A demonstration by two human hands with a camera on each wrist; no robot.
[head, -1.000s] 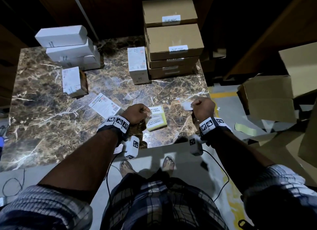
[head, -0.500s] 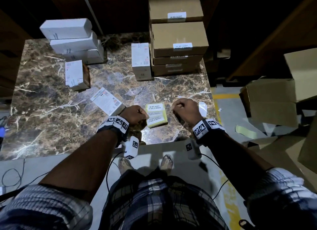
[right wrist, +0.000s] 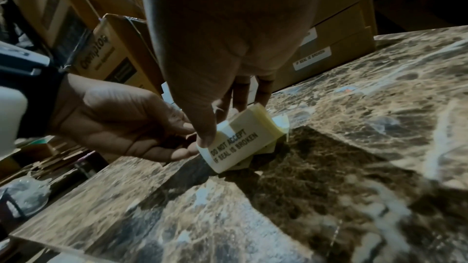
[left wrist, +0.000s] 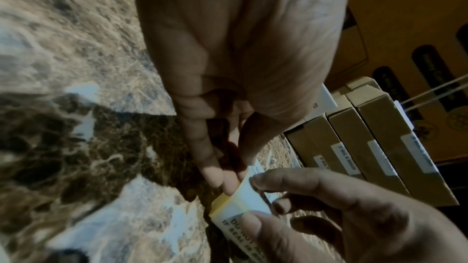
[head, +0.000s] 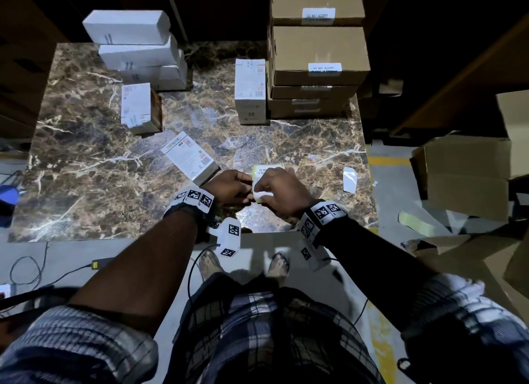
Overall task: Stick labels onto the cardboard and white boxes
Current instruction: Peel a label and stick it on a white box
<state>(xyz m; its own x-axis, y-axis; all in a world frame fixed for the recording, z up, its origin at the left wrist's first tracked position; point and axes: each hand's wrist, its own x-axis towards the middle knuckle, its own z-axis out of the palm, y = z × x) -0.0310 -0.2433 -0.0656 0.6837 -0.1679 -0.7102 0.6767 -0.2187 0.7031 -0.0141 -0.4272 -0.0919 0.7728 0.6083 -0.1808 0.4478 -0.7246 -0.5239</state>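
step: peeling next label | left hand [head: 232,187] pinching label stack [right wrist: 240,137], steadying | right hand [head: 279,190] pinching top label's corner between hands | advice: lifting slowly, avoiding curl

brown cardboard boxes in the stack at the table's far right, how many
4: top brown cardboard box, second box, third box and bottom box, all stacked at the marble table far right corner. More may be hidden behind.
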